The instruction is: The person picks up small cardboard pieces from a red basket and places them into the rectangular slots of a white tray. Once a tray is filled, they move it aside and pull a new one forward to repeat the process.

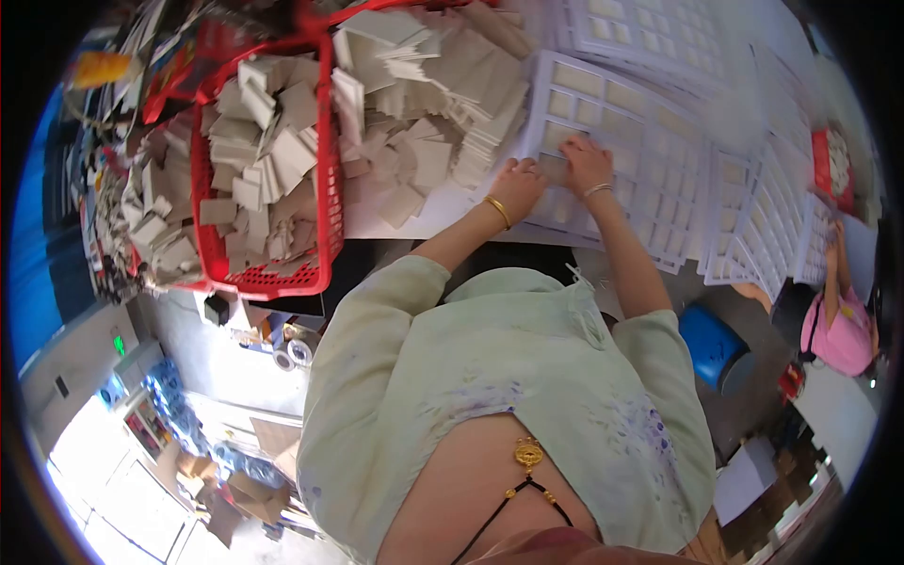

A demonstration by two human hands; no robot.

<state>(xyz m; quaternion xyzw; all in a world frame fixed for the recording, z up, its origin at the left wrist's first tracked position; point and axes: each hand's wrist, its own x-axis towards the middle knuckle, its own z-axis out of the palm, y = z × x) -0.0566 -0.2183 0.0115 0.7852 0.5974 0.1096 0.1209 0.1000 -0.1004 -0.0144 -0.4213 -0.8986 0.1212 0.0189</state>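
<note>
Head view: right of upper centre, the left hand (518, 185) and right hand (588, 164) are touching the white tray (539, 105), fingers partly curling beside a greyish piece (554, 169); I cannot tell their grip. Upper left, the red basket (325, 169) is standing.

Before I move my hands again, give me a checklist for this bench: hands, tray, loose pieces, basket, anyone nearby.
1. Both hands at the tray: ok; left hand and right hand are close together over the white tray.
2. Piece seated under the fingertips: cannot tell; the fingers hide it.
3. Loose pieces tidily stacked: not ok; they lie in a jumbled heap.
4. Red basket holding pieces: ok.
5. Co-worker clear of your hands: ok; off to the far right.
</note>
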